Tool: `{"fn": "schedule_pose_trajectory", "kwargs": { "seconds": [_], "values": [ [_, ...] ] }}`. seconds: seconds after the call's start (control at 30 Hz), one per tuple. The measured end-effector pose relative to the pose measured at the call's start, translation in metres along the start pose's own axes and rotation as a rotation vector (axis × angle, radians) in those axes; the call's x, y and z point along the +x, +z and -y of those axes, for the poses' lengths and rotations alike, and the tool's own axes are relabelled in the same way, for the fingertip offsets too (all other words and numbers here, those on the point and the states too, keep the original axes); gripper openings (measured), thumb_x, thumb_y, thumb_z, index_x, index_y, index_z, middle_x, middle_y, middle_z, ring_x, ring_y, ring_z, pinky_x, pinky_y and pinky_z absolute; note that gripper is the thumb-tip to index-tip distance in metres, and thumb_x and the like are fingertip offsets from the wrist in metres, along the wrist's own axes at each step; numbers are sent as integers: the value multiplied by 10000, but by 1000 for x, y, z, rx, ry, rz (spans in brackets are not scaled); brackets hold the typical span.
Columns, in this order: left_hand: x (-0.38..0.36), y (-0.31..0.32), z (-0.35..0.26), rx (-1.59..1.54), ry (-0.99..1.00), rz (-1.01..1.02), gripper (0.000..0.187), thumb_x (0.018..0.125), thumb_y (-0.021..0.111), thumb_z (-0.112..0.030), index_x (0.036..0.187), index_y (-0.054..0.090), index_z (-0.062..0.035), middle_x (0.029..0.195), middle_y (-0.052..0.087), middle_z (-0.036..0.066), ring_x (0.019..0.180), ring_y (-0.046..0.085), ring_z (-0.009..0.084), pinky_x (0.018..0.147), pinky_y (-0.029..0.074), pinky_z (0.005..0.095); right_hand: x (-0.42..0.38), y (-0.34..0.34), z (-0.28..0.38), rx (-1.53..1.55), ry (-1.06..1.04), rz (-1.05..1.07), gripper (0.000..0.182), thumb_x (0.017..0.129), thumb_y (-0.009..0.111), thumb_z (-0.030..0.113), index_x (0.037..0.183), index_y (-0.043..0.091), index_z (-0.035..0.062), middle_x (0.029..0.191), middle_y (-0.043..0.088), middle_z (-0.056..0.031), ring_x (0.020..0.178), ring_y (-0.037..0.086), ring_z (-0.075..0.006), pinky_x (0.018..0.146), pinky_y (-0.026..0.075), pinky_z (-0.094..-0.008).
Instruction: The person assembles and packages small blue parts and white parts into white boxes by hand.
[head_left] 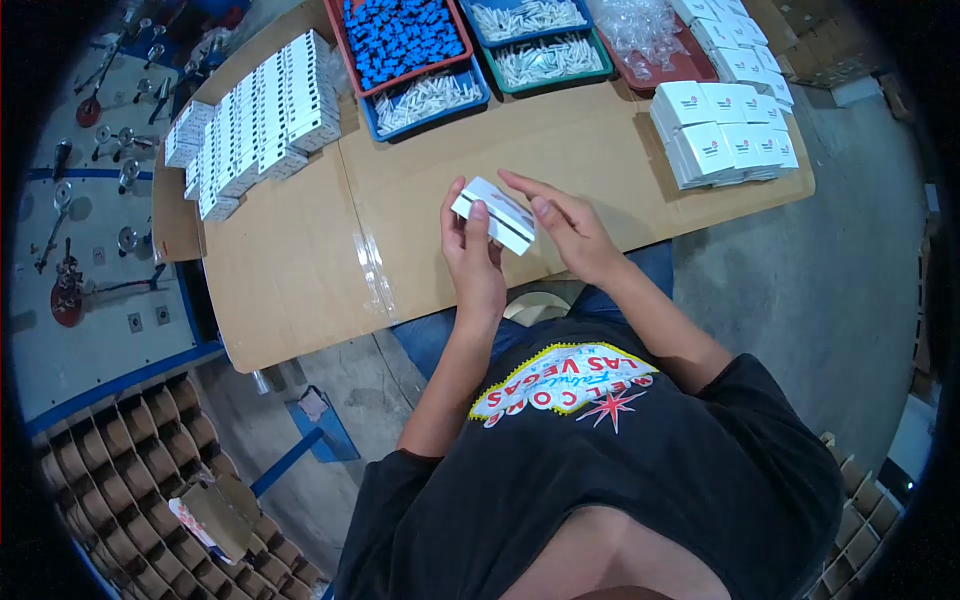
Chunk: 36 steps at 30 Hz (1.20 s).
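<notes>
Small white box [493,215] pinched in left hand [475,262] grip, right hand [568,228] spread alongside (fingertips touching it), above cardboard-covered table [420,190].

Two hands: the left hand [478,262] and the right hand [565,225] share one small white box [494,214]. Five trays sit at the far edge of the table [300,280]: one red tray of blue pieces [400,38], three with white pieces, one red tray of clear bags [650,40]. The stacks of white boxes, far left [255,120] and far right [725,125], hold too many to count.
</notes>
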<state>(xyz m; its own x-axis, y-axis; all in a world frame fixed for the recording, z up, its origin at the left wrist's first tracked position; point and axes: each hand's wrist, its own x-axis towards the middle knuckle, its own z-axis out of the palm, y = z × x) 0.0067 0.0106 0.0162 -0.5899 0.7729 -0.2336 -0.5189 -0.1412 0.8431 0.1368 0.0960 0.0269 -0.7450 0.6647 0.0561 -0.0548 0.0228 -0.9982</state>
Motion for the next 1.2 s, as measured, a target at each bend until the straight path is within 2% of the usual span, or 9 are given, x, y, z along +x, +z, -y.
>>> {"fn": "schedule_pose_trajectory", "kwargs": {
  "seconds": [0.1, 0.3, 0.43, 0.5, 0.63, 0.77, 1.07, 1.1, 1.2],
  "values": [
    [-1, 1, -7, -67, -117, 24, 636, 1031, 459, -585, 1416, 487, -79, 1249, 606, 76, 1155, 602, 198, 977, 493, 375, 0, -3, -5, -58, -132, 40, 514, 1032, 552, 233, 1490, 471, 11, 1558, 457, -152, 1447, 419, -248, 1174, 333, -379],
    [-1, 2, -17, -170, -292, 86, 735, 992, 432, -692, 1420, 483, -97, 1312, 585, 82, 1221, 568, 206, 1013, 459, 367, 1, -5, 9, -361, -237, 128, 704, 829, 731, 61, 1486, 481, 37, 1556, 449, -181, 1464, 401, -321, 1178, 338, -403],
    [0, -2, -9, -195, -299, 103, 761, 985, 417, -711, 1413, 484, -85, 1291, 596, 71, 1195, 576, 200, 968, 476, 369, 3, 1, -3, -458, -301, 32, 651, 847, 747, 102, 1449, 515, 13, 1512, 492, -183, 1408, 467, -327, 1134, 393, -397],
    [1, -5, 6, 5, 1, 153, 743, 1033, 450, -600, 1506, 384, -30, 1266, 588, 69, 1176, 580, 194, 989, 466, 353, -2, 1, -7, -436, -210, -73, 615, 848, 775, 151, 1400, 556, -9, 1434, 551, -170, 1318, 543, -319, 1074, 446, -389],
    [5, -6, 0, 387, 44, 208, 698, 1056, 472, -501, 1512, 349, 12, 1263, 580, 92, 1178, 585, 194, 963, 488, 334, -2, 0, -1, -520, -289, -49, 589, 852, 780, 184, 1363, 580, -28, 1345, 589, -167, 1236, 588, -304, 1036, 471, -378],
    [5, -1, -9, 71, -185, 77, 477, 1063, 470, -452, 1415, 373, -145, 1186, 595, 124, 987, 684, 215, 755, 577, 331, -2, -5, 5, -436, -232, 59, 544, 862, 739, 134, 1360, 584, -22, 1337, 596, -160, 1228, 592, -303, 1032, 474, -377],
    [0, 0, 2, 168, -202, 56, 514, 1060, 456, -477, 1425, 364, -126, 1120, 605, 102, 922, 673, 181, 742, 565, 301, -5, 4, -6, -421, -214, 16, 481, 897, 660, 57, 1365, 568, -3, 1419, 570, -189, 1269, 592, -333, 1026, 491, -394],
    [-2, 3, -3, 175, -234, 64, 564, 1058, 454, -513, 1419, 410, -82, 1225, 554, 99, 949, 650, 190, 861, 554, 334, -4, 6, -9, -424, -221, 16, 481, 897, 660, 57, 1365, 568, -3, 1419, 570, -189, 1269, 592, -333, 1026, 491, -394],
    [-2, 6, 1, 106, -211, 30, 543, 1052, 465, -521, 1369, 465, -81, 1150, 579, 61, 925, 621, 149, 810, 535, 293, -3, 11, -17, -509, -359, -52, 509, 908, 636, 41, 1403, 526, -2, 1436, 558, -198, 1259, 604, -331, 965, 536, -375]
  ]
}}
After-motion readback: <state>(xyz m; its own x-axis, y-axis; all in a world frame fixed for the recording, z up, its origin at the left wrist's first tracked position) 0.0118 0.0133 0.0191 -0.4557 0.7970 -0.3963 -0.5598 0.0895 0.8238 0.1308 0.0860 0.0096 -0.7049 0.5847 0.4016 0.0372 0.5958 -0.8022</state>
